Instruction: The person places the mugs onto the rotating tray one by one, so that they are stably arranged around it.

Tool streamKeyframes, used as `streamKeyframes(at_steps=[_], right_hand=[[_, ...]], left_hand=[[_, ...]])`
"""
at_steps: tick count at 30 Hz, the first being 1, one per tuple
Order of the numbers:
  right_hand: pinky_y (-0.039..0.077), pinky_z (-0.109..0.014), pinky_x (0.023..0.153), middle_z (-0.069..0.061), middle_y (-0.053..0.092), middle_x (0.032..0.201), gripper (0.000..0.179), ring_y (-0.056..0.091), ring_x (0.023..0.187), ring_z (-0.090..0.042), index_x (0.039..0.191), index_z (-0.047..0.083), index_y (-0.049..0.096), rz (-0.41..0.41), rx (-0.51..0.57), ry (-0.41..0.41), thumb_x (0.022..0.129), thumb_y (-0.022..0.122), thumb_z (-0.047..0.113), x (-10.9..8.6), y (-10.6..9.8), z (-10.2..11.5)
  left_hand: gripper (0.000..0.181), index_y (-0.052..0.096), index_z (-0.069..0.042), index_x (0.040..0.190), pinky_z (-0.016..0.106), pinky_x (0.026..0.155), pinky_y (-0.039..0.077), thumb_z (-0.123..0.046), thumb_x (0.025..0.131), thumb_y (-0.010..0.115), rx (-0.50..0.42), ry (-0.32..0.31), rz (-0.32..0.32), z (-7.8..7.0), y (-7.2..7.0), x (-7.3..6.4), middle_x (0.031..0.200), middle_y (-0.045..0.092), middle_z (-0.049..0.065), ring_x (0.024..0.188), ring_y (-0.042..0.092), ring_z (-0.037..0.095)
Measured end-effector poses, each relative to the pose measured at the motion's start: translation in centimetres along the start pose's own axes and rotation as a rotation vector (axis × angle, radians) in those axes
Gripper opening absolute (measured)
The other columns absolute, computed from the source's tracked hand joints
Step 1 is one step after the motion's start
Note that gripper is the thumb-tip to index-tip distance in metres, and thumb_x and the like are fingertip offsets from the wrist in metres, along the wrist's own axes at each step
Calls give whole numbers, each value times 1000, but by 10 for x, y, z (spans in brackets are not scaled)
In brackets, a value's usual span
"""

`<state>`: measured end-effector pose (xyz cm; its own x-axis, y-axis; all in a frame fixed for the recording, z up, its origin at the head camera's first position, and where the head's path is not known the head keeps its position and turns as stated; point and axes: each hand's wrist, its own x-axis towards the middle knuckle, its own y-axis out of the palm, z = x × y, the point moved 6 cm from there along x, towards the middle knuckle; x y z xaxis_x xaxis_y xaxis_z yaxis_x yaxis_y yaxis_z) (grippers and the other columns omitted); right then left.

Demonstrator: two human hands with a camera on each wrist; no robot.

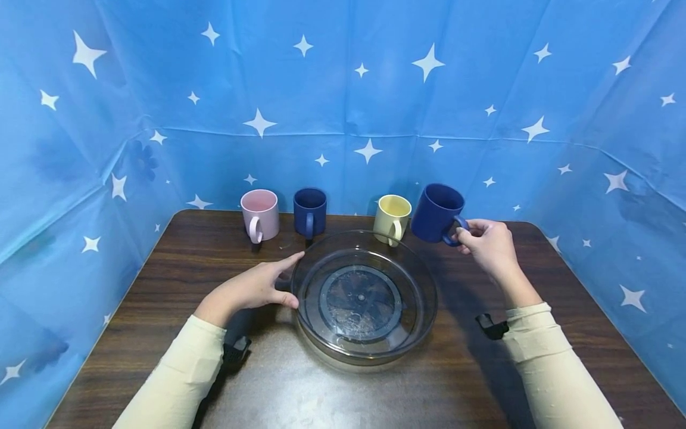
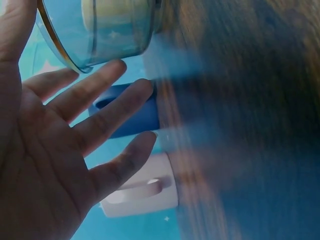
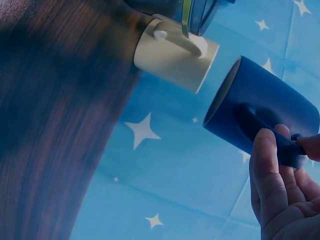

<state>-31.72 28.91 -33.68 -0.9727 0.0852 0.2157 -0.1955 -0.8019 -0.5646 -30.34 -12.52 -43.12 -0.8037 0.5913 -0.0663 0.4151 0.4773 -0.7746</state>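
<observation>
My right hand (image 1: 490, 247) pinches the handle of a dark blue mug (image 1: 429, 214). In the right wrist view this blue mug (image 3: 270, 107) hangs tilted above the table, its base apart from the wood. A round, smoky see-through basin (image 1: 370, 351) sits mid-table. My left hand (image 1: 249, 289) is at the basin's left side, thumb and forefinger spread by the rim. The left wrist view shows its fingers (image 2: 107, 92) extended and parted, near the basin's wall (image 2: 117, 40). Whether they all touch it I cannot tell.
Behind the basin stand a pink mug (image 1: 262, 214), a second dark blue mug (image 1: 316, 208) and a yellow mug (image 1: 390, 217), upright with handles toward me. A blue star-patterned curtain (image 1: 343, 107) borders the back and sides of the dark wooden table (image 1: 177, 268).
</observation>
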Motion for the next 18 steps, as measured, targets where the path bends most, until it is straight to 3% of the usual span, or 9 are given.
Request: streamKeyframes(at_steps=[5, 12, 18], right_hand=[[57, -21, 61, -25, 74, 92, 25, 71, 65, -10, 112, -14, 69, 4, 16, -15, 97, 61, 4, -1, 1, 2], [58, -23, 63, -25, 74, 93, 26, 66, 62, 1, 113, -13, 69, 14, 13, -22, 97, 62, 6, -5, 1, 7], [57, -22, 63, -25, 73, 93, 26, 65, 62, -1, 113, -12, 69, 18, 12, -27, 97, 62, 7, -8, 0, 10]], left_hand=[[102, 24, -4, 161, 59, 111, 36, -44, 85, 79, 23, -7, 9, -2, -1, -1, 153, 41, 30, 139, 43, 44], [103, 21, -4, 161, 59, 111, 37, -47, 85, 77, 24, -24, 45, -3, -1, 0, 152, 43, 29, 137, 47, 42], [103, 20, -5, 162, 58, 110, 38, -46, 86, 77, 25, -46, 69, -6, -2, 1, 151, 45, 28, 136, 49, 41]])
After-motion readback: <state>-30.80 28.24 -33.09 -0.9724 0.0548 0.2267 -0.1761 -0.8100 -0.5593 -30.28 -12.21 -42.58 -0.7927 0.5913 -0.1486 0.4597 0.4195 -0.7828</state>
